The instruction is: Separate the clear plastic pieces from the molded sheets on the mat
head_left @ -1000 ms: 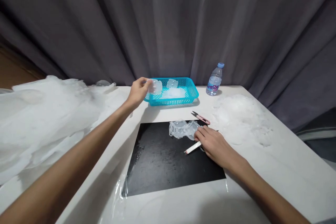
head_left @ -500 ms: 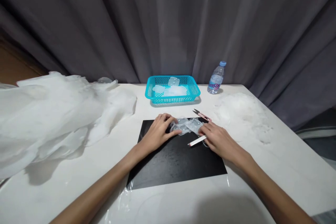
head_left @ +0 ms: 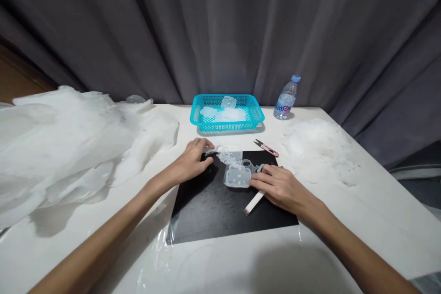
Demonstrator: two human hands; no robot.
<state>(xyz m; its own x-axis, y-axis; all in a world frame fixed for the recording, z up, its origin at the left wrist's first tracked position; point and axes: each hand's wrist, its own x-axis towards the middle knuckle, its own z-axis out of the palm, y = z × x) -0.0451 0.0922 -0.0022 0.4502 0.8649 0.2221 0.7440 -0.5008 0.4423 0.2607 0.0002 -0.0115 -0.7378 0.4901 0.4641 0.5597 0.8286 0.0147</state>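
Observation:
A strip of clear moulded plastic pieces [head_left: 234,170] lies stretched across the top of a black mat [head_left: 220,206]. My left hand [head_left: 191,161] pinches the strip's left end near the mat's upper left corner. My right hand [head_left: 280,187] presses its fingers on the strip's right end and also holds a white craft knife [head_left: 254,202], whose tip points down-left over the mat. A turquoise basket [head_left: 255,112] with several clear plastic pieces stands behind the mat.
Pink thread snips [head_left: 267,148] lie just beyond the mat. A water bottle [head_left: 287,98] stands right of the basket. A big heap of clear plastic sheet [head_left: 65,142] fills the table's left side, and a pile of plastic scraps [head_left: 317,151] lies at the right. Grey curtains hang behind.
My left hand came back from the basket to the mat and took the strip's left end. The strip is now pulled out longer, and the knife has swung lower.

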